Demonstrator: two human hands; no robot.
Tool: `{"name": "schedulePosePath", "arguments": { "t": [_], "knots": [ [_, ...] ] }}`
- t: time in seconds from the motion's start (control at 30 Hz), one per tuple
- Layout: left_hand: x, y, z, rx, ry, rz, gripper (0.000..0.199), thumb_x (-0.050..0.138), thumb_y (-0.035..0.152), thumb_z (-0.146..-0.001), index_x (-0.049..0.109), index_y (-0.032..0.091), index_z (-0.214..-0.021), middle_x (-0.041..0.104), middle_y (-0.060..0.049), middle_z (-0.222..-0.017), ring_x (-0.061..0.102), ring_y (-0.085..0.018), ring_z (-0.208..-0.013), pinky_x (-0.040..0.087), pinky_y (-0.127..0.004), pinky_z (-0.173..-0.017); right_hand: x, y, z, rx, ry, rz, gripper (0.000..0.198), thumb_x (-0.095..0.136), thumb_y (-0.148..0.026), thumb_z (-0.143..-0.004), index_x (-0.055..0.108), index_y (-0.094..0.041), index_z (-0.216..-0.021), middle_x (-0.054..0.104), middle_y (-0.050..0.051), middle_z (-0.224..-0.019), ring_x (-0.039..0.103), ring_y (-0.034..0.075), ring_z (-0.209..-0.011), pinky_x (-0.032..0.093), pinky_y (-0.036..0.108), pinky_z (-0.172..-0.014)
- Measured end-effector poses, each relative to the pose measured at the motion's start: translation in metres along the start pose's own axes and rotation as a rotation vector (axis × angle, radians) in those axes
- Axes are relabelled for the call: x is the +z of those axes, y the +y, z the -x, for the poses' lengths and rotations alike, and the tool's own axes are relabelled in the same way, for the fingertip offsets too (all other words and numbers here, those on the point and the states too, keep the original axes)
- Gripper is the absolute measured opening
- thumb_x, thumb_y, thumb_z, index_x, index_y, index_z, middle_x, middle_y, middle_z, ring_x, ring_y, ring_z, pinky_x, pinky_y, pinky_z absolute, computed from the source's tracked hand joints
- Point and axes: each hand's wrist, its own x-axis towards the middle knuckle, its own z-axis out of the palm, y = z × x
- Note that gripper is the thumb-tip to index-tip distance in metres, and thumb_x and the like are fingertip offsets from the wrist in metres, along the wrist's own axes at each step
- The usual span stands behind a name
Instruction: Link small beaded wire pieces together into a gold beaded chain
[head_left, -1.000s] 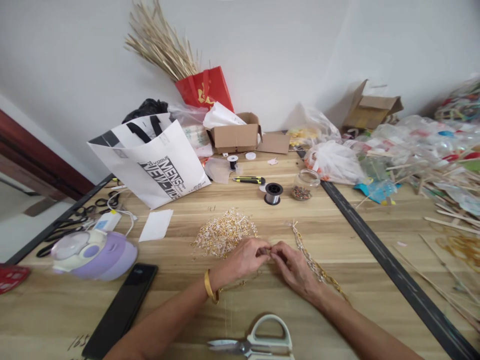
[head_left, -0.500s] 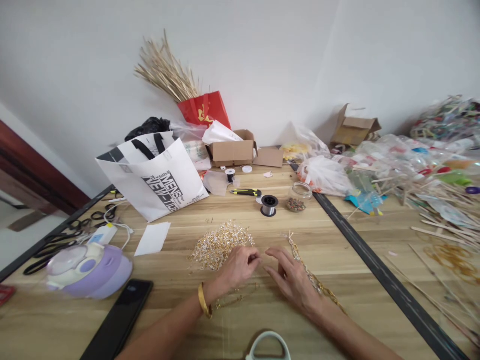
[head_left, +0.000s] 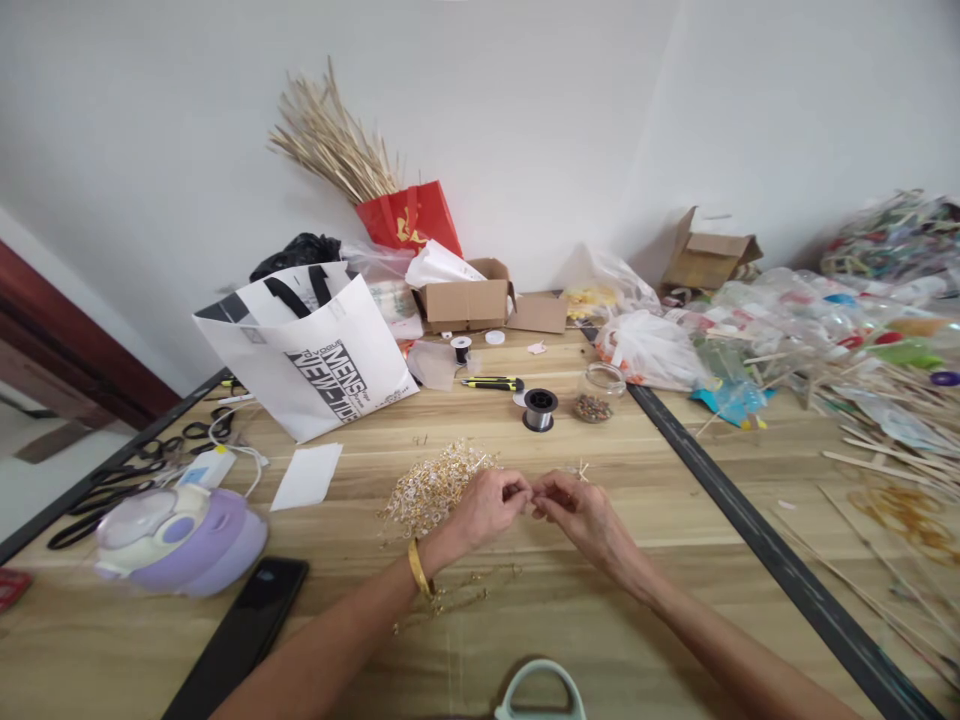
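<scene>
My left hand (head_left: pixel 489 512) and my right hand (head_left: pixel 589 515) meet fingertip to fingertip above the table, both closed in a pinch. Whatever lies between the fingertips is too small to make out. Just left of my left hand, and partly behind it, spreads a pile of small gold and clear beads (head_left: pixel 431 488). Below my left wrist, which wears a gold bangle (head_left: pixel 420 570), a thin gold chain (head_left: pixel 461 603) lies loose on the wood. A small pale tip of a strand (head_left: pixel 583 468) shows just beyond my right hand; the rest is hidden.
Beyond my hands stand a wire spool (head_left: pixel 539 410), a yellow-black utility knife (head_left: pixel 493 384) and a glass jar of beads (head_left: pixel 598 393). A phone (head_left: pixel 240 640) and a purple-white device (head_left: pixel 184 540) lie left. A pale green handle (head_left: pixel 540 685) shows at the bottom edge. Wooden sticks (head_left: pixel 892 450) clutter the right.
My right hand has moved up and left, its spread fingers closing to meet my left fingertips. The gold strand beside my right hand is now mostly hidden under the hand and forearm.
</scene>
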Motion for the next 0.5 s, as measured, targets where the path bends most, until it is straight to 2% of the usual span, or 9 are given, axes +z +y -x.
{"name": "schedulePosePath", "arguments": {
  "t": [0.13,0.27,0.33,0.4,0.5],
  "knots": [
    [-0.006,0.000,-0.006,0.010,-0.018,-0.058,0.020,0.051,0.016,-0.078,0.070,0.013,-0.071,0.066,-0.002,-0.063,0.053,-0.011,-0.056,0.039,-0.021,-0.057,0.003,0.007,-0.003,-0.021,0.052,0.094,0.015,0.052,-0.028,-0.086,0.060,-0.018,-0.079,0.065,0.001,-0.062,0.061,0.014,-0.056,0.044,0.023,-0.055],
    [-0.023,0.005,-0.030,0.070,-0.161,-0.214,0.023,0.050,0.018,-0.078,0.072,0.014,-0.081,0.069,-0.004,-0.071,0.057,-0.014,-0.062,0.041,-0.024,-0.060,0.009,0.018,-0.002,-0.033,0.089,0.126,0.017,0.047,-0.028,-0.088,0.057,-0.018,-0.077,0.061,0.000,-0.061,0.057,0.013,-0.055,0.042,0.023,-0.054],
    [-0.037,0.011,-0.056,0.103,-0.131,-0.290,0.036,0.048,0.015,-0.078,0.066,0.013,-0.109,0.070,-0.005,-0.079,0.058,-0.015,-0.065,0.043,-0.025,-0.064,0.014,0.023,0.001,-0.038,0.104,0.164,0.017,0.047,-0.027,-0.088,0.055,-0.019,-0.076,0.059,0.000,-0.060,0.055,0.013,-0.054,0.040,0.023,-0.053],
    [-0.051,0.017,-0.087,0.135,-0.086,-0.321,0.050,0.049,0.018,-0.080,0.050,0.011,-0.130,0.070,-0.006,-0.082,0.059,-0.016,-0.067,0.044,-0.026,-0.067,0.019,0.026,0.006,-0.048,0.108,0.190,0.016,0.046,-0.027,-0.088,0.055,-0.019,-0.077,0.058,0.000,-0.060,0.054,0.014,-0.054,0.039,0.024,-0.052],
    [-0.067,0.019,-0.129,0.154,0.080,-0.309,0.055,0.052,0.019,-0.081,0.042,0.008,-0.134,0.070,-0.008,-0.081,0.060,-0.016,-0.067,0.045,-0.028,-0.073,0.023,0.029,0.011,-0.042,0.104,0.199,0.016,0.046,-0.027,-0.088,0.055,-0.019,-0.077,0.059,0.000,-0.060,0.054,0.014,-0.053,0.040,0.024,-0.052]
  ]
}}
